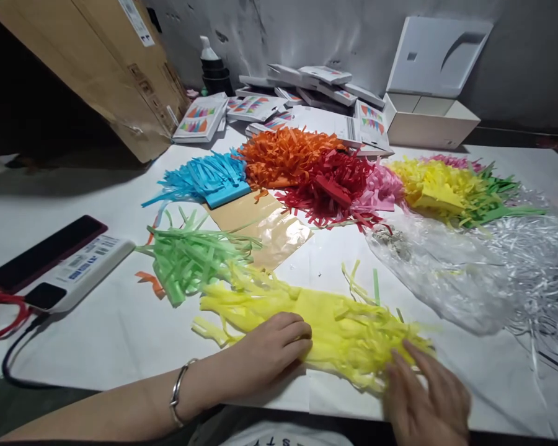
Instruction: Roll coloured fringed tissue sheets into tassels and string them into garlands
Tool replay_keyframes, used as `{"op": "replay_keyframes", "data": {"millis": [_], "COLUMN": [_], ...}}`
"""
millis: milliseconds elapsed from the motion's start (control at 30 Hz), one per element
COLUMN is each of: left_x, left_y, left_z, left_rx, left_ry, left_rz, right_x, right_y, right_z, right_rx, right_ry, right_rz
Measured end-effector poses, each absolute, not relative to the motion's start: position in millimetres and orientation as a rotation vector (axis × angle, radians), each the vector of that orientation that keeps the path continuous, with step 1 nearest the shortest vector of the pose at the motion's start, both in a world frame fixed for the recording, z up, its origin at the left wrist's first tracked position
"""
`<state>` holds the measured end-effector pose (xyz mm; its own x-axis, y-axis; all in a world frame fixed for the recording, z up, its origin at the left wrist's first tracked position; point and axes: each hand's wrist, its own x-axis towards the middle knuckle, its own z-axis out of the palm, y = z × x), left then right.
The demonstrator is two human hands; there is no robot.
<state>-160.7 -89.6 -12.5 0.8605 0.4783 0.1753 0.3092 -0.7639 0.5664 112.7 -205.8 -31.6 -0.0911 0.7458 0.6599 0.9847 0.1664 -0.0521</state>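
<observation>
A yellow fringed tissue paper sheet (323, 313) lies spread on the table in front of me, its strips fanned out to the left and right of a plain middle band. Curled over its near edge, my left hand (272, 347) holds the band; the thumb is hidden. At the right end, my right hand (425, 387) touches the fringe with its fingers apart, slightly blurred. Just beyond my left hand is a bunch of light green paper fringe (190, 254), touching the yellow strips.
Blue (209, 176), orange (291, 155), red (337, 186) and yellow fringe bundles (439, 186) line the back. Clear plastic (451, 272) and silvery strands (534, 266) lie right. A power bank (93, 266) and phone (46, 251) are left; flat boxes (202, 118) and an open white box (430, 121) stand behind.
</observation>
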Motion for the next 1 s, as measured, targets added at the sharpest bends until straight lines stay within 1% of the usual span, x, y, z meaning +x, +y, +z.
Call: {"op": "replay_keyframes", "data": {"millis": [100,167,333,500,567,700,800,900,1000], "left_x": [-157.0,-158.1,-167.6,-167.6,-164.6,-160.4,-161.2,-161.9,-156.1], "left_y": [-89.6,-89.7,-92.0,-92.3,-90.9,-87.3,-85.0,-80.7,-70.9], "left_z": [-12.0,-14.6,-22.2,-19.9,-18.5,-19.5,-21.9,-20.6,-13.5], "left_rx": [2.519,2.503,2.414,2.403,2.418,2.453,2.440,2.350,2.262], "left_ry": [0.528,0.522,0.575,0.578,0.604,0.627,0.617,0.761,0.943], "left_rz": [0.344,0.382,0.441,0.471,0.430,0.410,0.426,0.416,0.330], "right_x": [77.7,60.3,60.3,66.2,62.7,52.3,49.8,55.8,62.9], "right_y": [-191.1,-180.9,-176.3,-177.1,-175.2,-172.7,-171.7,-167.3,-158.0], "right_z": [-23.2,-25.5,-36.7,-28.1,-24.7,-26.3,-32.0,-35.1,-33.2], "right_rx": [-1.282,-1.227,-1.321,-1.425,-1.475,-1.500,-1.445,-1.444,-1.571], "right_ry": [-2.194,-2.245,-2.125,-2.047,-1.986,-2.032,-2.102,-2.058,-1.987], "right_rz": [-0.271,-0.153,-0.098,0.020,0.059,-0.069,-0.011,0.113,0.105]}}
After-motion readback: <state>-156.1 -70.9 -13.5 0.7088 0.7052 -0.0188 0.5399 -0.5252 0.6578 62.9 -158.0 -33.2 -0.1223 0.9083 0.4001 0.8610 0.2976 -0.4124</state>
